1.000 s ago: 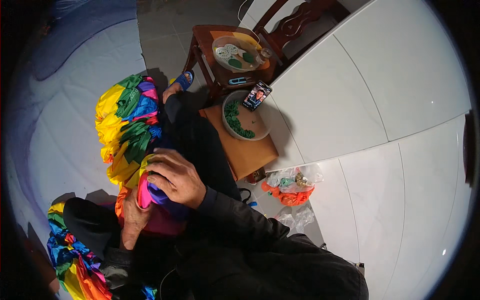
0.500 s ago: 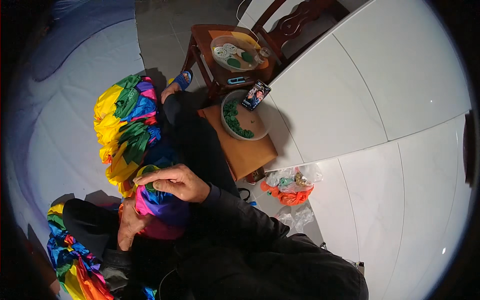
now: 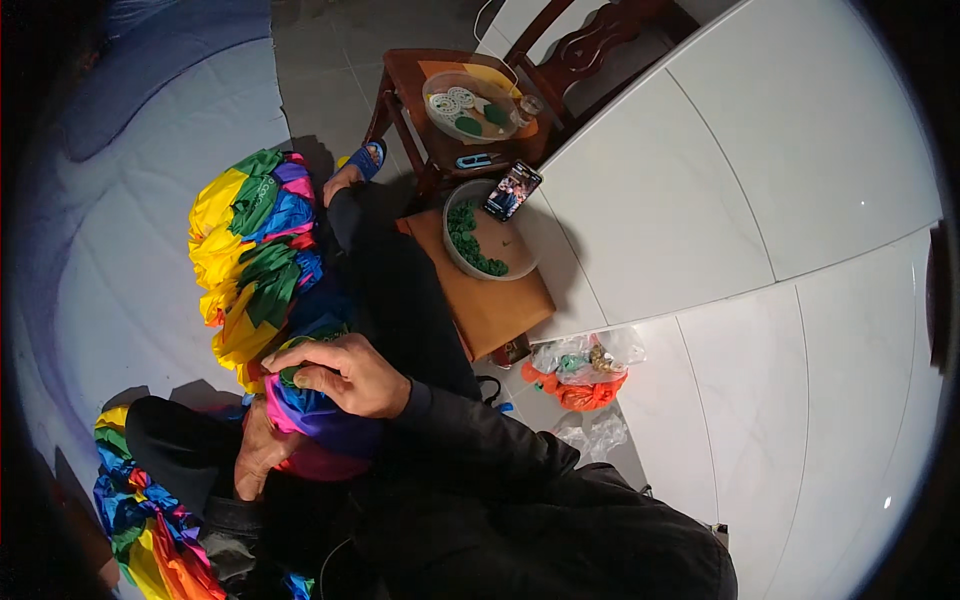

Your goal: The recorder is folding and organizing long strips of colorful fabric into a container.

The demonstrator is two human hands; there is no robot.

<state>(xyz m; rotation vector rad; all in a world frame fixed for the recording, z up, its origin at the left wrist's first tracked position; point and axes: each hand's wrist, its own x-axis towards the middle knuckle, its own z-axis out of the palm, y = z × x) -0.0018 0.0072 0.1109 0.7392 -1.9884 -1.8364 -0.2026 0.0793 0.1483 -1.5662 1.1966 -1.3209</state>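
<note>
Bunched shiny rainbow fabric (image 3: 245,260) lies over my lap and onto the pale cloth on the left. My left hand (image 3: 263,445) is closed on its near end, thumb uppermost, with the other fingers mostly hidden by the folds. Just above it, my right hand (image 3: 355,378) bends over the same fabric, index finger stretched across and thumb below. A green patch shows between that thumb and finger; whether it is fabric or a separate small piece I cannot tell.
A clear bowl of green pieces (image 3: 462,240) and a propped phone (image 3: 513,190) stand on a brown stool (image 3: 500,310). Behind is a wooden chair (image 3: 400,65) with a clear tray (image 3: 432,115) and a blue cutter (image 3: 474,160). Plastic bags (image 3: 585,395) lie by the white wall.
My right hand has moved slightly left and down, its fingers now more bent over the green patch. The left hand stays nearly in place, with fabric folds shifted over it.
</note>
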